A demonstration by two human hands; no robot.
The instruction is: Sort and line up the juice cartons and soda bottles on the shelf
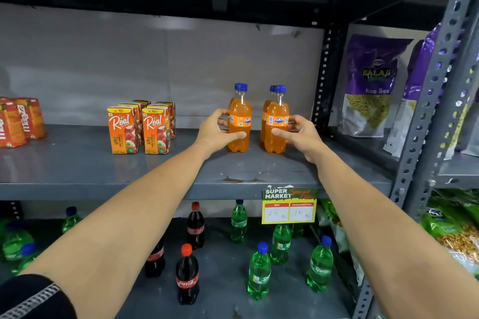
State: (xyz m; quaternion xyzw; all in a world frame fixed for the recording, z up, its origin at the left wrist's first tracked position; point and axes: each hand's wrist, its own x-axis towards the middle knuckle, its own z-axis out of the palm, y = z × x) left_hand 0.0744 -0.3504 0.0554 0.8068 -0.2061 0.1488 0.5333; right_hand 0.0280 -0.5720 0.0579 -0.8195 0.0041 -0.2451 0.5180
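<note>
On the grey shelf [77,163] stand orange Fanta bottles with blue caps. My left hand [216,131] wraps the left front bottle [240,114], with another bottle partly hidden behind it. My right hand [302,134] grips the right front bottle [277,116], and one more bottle [267,106] stands close behind that. Left of them, several orange Real apple juice cartons [140,127] stand in two rows. Orange Maaza cartons [18,122] stand at the far left edge.
The lower shelf holds scattered green Sprite bottles [259,272] and dark Coca-Cola bottles [187,277]. A price tag [289,206] hangs from the shelf edge. Purple snack bags [370,85] fill the bay to the right, behind a perforated steel upright [427,101].
</note>
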